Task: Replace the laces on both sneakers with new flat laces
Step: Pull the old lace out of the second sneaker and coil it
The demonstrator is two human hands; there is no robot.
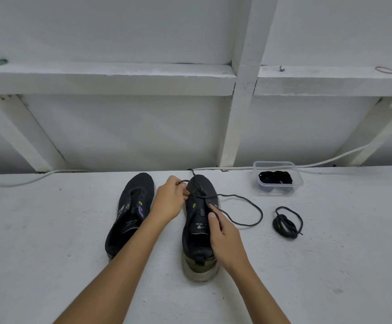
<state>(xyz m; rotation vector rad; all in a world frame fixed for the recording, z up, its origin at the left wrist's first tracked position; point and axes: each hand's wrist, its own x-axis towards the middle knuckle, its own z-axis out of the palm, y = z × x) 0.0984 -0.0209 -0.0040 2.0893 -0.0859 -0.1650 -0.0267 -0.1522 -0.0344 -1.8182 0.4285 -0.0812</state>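
Two dark sneakers stand side by side on a white surface, toes pointing away from me. The left sneaker (133, 211) has empty eyelets. The right sneaker (198, 220) carries a dark round lace (248, 208) through its lowest eyelets, with one end looping out to the right. My left hand (170, 198) pinches a loop of that lace at the toe end. My right hand (225, 237) rests on the right side of the shoe and pinches the lace near the tongue.
A bundled dark lace (286, 223) lies to the right of the shoes. Behind it, a clear plastic tub (278, 180) holds coiled black laces. A white cable (330, 160) runs along the back edge under a white framed wall.
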